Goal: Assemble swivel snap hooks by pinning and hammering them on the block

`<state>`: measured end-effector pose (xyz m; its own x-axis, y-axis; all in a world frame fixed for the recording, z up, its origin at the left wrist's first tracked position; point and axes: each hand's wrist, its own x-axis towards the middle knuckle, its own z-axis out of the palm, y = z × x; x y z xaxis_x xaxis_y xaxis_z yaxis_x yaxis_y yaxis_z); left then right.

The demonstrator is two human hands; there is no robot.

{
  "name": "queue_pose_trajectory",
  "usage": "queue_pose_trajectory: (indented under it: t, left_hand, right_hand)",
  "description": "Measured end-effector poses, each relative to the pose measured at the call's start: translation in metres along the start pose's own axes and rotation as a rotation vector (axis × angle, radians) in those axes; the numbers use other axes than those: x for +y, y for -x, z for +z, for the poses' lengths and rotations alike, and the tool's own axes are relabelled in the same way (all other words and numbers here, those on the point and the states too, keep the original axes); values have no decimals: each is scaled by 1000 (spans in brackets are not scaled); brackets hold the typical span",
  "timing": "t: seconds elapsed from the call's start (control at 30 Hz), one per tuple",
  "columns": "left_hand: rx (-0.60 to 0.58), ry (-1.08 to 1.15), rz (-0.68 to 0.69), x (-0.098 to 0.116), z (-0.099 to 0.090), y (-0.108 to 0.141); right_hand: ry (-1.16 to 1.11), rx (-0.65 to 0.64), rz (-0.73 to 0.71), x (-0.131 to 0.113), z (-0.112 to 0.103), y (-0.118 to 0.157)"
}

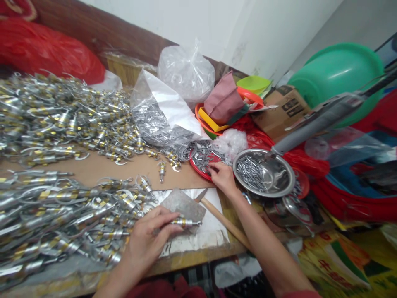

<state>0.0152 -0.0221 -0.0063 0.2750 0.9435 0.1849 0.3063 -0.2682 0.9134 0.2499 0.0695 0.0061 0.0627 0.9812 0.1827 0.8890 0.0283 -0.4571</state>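
My left hand (151,229) is closed round a small silver-and-brass metal fitting (186,222), its ringed end pointing right. It holds the fitting just over a flat grey metal plate (186,205). My right hand (221,176) reaches to a red dish (194,165) of small grey metal pieces (203,155). Its fingertips are pinched together at the dish; whether a piece is between them I cannot make out. Below the plate's right corner, a hammer (225,219) with a wooden handle lies partly behind my right forearm.
Piles of similar fittings (62,111) cover the left side. A steel bowl (287,182) of small metal pins stands right of the dish, under a grey tool (319,120) slanting in from the right. Behind are plastic bags (186,70), a cardboard box (283,109) and a green basin (341,78).
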Motion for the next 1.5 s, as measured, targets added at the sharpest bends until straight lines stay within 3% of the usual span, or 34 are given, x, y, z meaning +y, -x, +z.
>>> queue_pose_trajectory:
  t: [0.13, 0.27, 0.53, 0.67, 0.73, 0.83, 0.93, 1.0, 1.07, 1.13, 1.17, 1.23, 1.33, 1.5]
  left_hand:
    - [120, 7, -99, 3, 2, -1]
    - [172, 42, -136, 6, 5, -2]
    - [174, 46, -160, 6, 5, -1]
    - [59, 58, -75, 9, 2, -2]
    - [22, 60, -67, 11, 1, -3]
    - [70, 70, -113, 13, 2, -8]
    - [113, 81, -211, 17, 1, -14]
    - [102, 118, -286, 20, -2, -16]
    - [88, 186, -347, 23, -6, -17]
    - [105, 241, -380, 23, -8, -18]
    - [120, 257, -378, 22, -9, -18]
    - [143, 275, -364, 20, -10, -18]
    - [142, 309, -362, 16, -9, -18]
    - [165, 317, -324, 12, -11, -15]
  right_hand:
    - [-216, -43, -79, -41, 1, 50]
    - [-601, -156, -243, -70, 0, 88]
    - [-782, -205, -195, -72, -1, 92]
    - [-768, -185, -239, -75, 1, 95]
    - [-737, -149, -238, -77, 3, 97]
    - [-694, -62, -231, -78, 5, 97]
    - [-591, 155, -293, -77, 2, 103]
    - [-451, 345, -449, -74, -1, 111]
    - [-323, 393, -715, -73, -1, 123]
    - [-216, 253, -917, -74, 7, 136]
    - [-166, 158, -930, -75, 13, 143]
    - [-63, 11, -807, -80, 28, 155]
    - [70, -88, -586, -91, 48, 163]
    - [270, -241, -478, -121, 50, 155]
